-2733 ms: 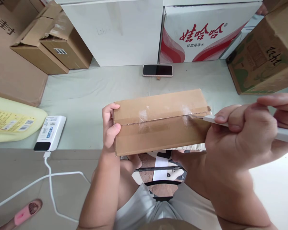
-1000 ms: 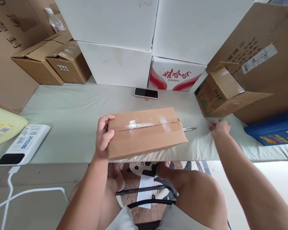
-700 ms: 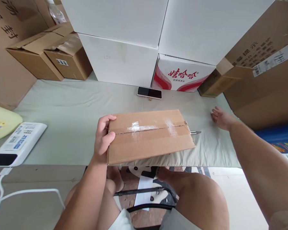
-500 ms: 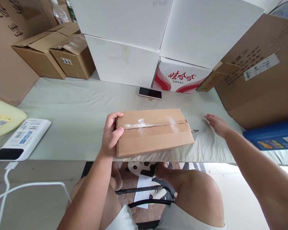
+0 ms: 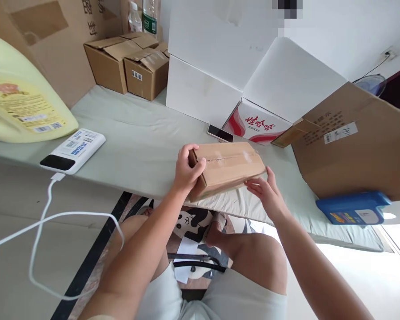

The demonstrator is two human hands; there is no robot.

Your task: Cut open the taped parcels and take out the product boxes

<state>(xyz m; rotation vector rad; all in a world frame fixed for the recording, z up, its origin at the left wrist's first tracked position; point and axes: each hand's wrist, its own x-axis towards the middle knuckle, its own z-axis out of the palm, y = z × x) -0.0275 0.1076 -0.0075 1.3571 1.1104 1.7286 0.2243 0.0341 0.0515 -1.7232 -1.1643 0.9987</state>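
A brown cardboard box, taped along its top seam, is tilted up over the front of the cloth-covered bench. My left hand grips its left end, the thumb on top and the fingers round the far corner. At the box's right end is my right hand, its thumb at the corner and its fingers under the near lower edge. Behind the box a phone lies on the cloth. The pen-like metal tip seen before at the box's right end is hidden now.
White boxes and a red-and-white carton stand behind. To the left are a yellow jug and a white power bank with its cable. A blue bottle lies at right, beside a large cardboard box.
My right hand has come in from the right and taken the box's right end. The box has tilted up, with my left hand still on it. The view has turned.
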